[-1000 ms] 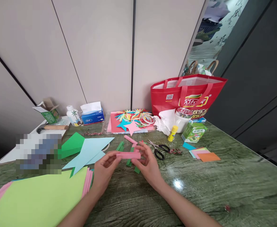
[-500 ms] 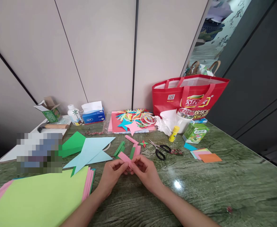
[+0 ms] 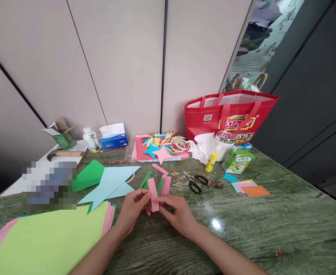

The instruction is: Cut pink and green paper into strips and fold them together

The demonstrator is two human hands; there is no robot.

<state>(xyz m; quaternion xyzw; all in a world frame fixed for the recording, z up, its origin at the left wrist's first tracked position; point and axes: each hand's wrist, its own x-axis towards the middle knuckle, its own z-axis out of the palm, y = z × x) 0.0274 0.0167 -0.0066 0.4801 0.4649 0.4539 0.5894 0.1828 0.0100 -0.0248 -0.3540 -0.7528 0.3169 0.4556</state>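
A pink paper strip (image 3: 153, 194) stands nearly upright between my two hands, just above the table. My left hand (image 3: 135, 207) pinches its left edge, and my right hand (image 3: 177, 212) grips its lower right side with thumb and fingers. A bit of green paper shows by my right fingers; whether it is joined to the strip I cannot tell. Just beyond lie folded green strips (image 3: 145, 180), more pink strips (image 3: 166, 186) and a small red and green paper star (image 3: 175, 173). Black-handled scissors (image 3: 195, 184) lie open to the right of these.
Stacked colored paper (image 3: 56, 233) and light blue cut paper (image 3: 113, 181) lie left. A glue stick (image 3: 211, 162), white jar (image 3: 223, 147), green carton (image 3: 237, 161) and red bag (image 3: 228, 114) stand right. Small paper sheets (image 3: 255, 190) lie right. A tissue box (image 3: 114, 141) and paper stars (image 3: 162, 152) sit behind.
The pink strip has turned from slanting away to the left to nearly upright. My hands have moved slightly apart, with the fingers shifted along its sides.
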